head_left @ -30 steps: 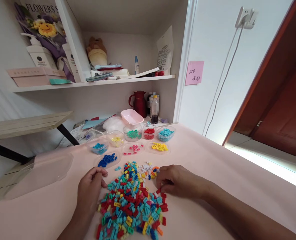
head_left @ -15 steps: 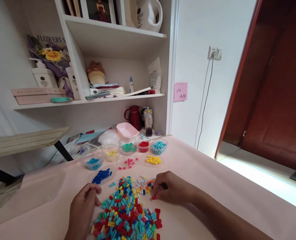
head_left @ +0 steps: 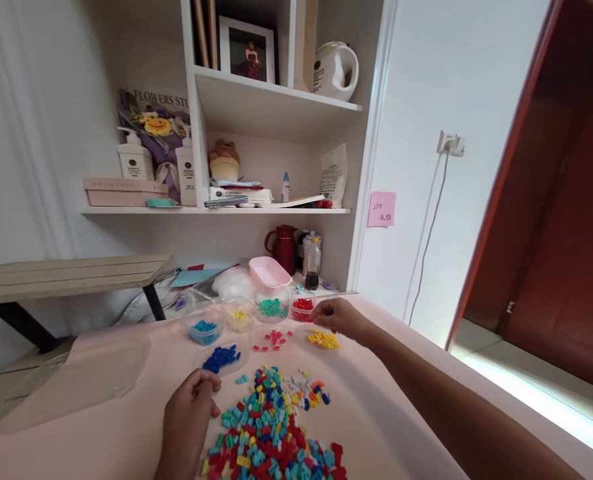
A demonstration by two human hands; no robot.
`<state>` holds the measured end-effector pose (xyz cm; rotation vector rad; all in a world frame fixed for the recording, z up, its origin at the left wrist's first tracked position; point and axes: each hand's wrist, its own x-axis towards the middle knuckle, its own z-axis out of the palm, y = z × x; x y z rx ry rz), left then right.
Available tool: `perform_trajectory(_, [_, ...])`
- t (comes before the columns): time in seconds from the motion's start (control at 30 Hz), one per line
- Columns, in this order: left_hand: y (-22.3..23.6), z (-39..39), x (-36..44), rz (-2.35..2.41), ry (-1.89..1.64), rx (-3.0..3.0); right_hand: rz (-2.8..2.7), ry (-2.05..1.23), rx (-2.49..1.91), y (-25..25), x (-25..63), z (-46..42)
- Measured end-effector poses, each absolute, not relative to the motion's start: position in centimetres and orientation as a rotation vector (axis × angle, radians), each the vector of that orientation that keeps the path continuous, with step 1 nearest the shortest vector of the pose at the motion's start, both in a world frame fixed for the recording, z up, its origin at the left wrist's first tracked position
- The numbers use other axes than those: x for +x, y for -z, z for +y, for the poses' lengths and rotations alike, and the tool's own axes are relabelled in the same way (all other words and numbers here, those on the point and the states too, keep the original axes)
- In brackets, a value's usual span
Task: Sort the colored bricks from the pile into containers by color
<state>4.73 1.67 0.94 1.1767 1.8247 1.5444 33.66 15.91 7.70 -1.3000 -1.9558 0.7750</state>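
Red bricks [head_left: 303,305] now lie beside the right hand [head_left: 345,319], moved from the brick pile [head_left: 263,430]. It and the left hand [head_left: 188,408] half-curl, contents unclear.

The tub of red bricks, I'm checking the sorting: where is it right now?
In the head view, the red tub sits in the back row, right of the green tub, with the right hand at its right edge.

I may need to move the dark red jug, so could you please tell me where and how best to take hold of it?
Probably by its handle, coming from the left: the loop juts out on that side of the upright jug, while bottles stand to its right. Stay high, as the pink tub sits before its base.
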Motion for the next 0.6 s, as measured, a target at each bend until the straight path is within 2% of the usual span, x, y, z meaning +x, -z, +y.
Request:
perform_trajectory(0.17, [-0.8, 1.6, 4.7, 1.814, -1.553, 1.166, -1.741, -0.543, -1.355, -9.3, 31.5, 20.0])
perform_trajectory(0.27, [-0.8, 1.5, 4.7, 1.813, -1.561, 1.158, -1.646, -0.548, -1.351, -9.0, 31.1, 19.6])
perform_trajectory(0.47, [-0.5, 1.5, 4.4, 1.817, -1.560, 1.157, -1.631, -0.815, -1.223, -7.8, 31.9, 13.1])
perform_trajectory(0.6, [-0.6, 1.5, 4.3, 1.841, -1.569, 1.143, -1.650, -1.171, -1.062, -6.5, 33.3, 9.1])
